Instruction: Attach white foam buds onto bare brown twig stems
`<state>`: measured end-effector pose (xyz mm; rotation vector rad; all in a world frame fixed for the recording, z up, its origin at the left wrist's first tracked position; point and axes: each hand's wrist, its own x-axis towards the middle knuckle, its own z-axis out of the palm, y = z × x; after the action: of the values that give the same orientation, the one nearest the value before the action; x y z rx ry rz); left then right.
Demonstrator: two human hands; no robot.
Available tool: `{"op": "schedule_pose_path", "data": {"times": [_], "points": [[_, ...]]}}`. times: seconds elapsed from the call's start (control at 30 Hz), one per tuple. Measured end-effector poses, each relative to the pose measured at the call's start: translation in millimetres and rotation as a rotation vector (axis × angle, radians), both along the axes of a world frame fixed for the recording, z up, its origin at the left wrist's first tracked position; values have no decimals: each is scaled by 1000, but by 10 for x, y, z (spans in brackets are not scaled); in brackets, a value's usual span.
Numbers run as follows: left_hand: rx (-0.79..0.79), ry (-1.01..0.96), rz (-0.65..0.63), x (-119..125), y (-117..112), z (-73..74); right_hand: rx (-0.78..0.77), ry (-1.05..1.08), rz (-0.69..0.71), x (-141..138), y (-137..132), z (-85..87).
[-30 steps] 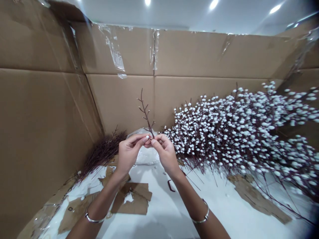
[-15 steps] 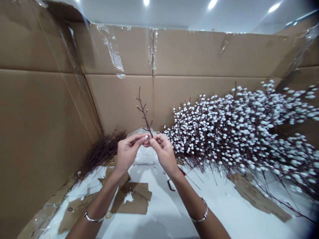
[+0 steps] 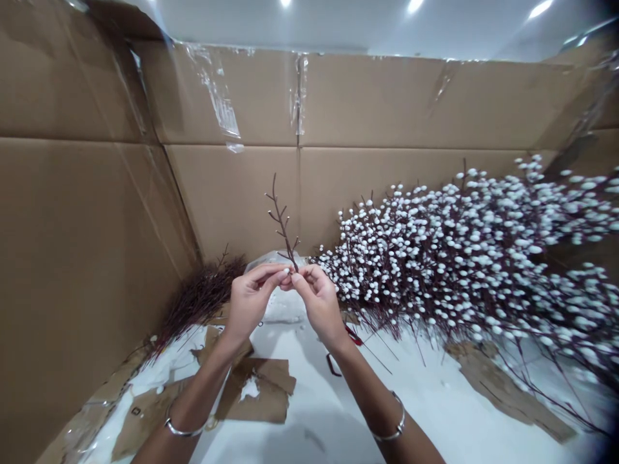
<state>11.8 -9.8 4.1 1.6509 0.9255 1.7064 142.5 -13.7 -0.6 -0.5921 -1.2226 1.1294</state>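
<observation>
A bare brown artificial twig stands upright between my two hands, its short side shoots tipped with pale ends. My right hand is closed in a pinch around the lower part of the twig. Thumb and fingers of my left hand pinch a small white berry against the twig's side, close to the right fingertips. Behind the hands lies a clear plastic bag with white bits in it, partly hidden by them.
A large heap of white-berried branches fills the right side. Bare brown twigs lie at the left. Torn cardboard pieces rest on the white table. A red-handled tool is beside my right wrist. Cardboard walls stand around.
The twig and both hands sit slightly lower and further right in view, with the surroundings shifted slightly too. Both hands keep their pinch.
</observation>
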Motion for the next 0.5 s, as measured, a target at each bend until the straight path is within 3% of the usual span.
{"op": "schedule_pose_path", "data": {"times": [0.27,0.5], "points": [[-45,6,-7,-26,56,-37,-36,-16,2,-5,44,-26],[-86,53,-9,-99,-8,62,-87,-23,120,38,17,44]]}}
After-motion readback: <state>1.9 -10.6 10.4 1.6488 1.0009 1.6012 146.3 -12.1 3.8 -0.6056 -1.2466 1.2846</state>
